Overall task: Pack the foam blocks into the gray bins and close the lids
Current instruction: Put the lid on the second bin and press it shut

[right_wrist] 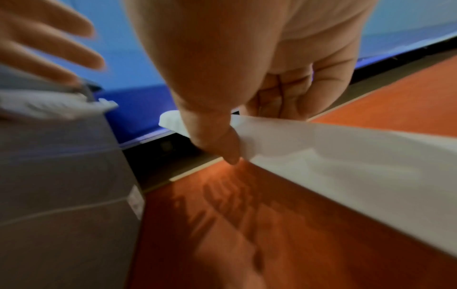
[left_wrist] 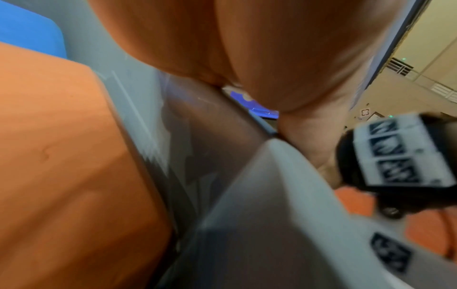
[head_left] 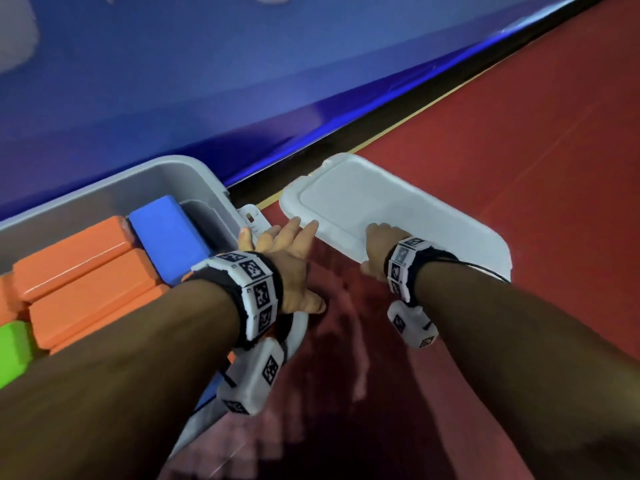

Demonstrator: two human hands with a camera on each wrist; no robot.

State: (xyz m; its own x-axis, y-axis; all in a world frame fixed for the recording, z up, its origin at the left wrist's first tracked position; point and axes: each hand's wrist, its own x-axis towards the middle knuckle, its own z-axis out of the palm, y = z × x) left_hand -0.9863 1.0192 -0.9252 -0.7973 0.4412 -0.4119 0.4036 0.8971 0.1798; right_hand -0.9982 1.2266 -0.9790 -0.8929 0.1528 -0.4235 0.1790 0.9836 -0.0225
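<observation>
Fingers (right_wrist: 291, 91) of the right hand (head_left: 379, 249) curled over the near edge of the white lid (head_left: 391, 209), thumb under it, pinching it and holding it up off the red floor (head_left: 519, 133) in the middle right of the frame. Fingers (head_left: 304, 230) of the left hand (head_left: 287, 261) spread out straight, reaching toward the lid's left edge, gripping nothing. Sat at the left of the frame, the gray bin (head_left: 194, 171), still open, packed with orange blocks (head_left: 79, 271), a blue block (head_left: 166, 233) and a green block (head_left: 12, 348), right against a blue wall (head_left: 207, 81).
</observation>
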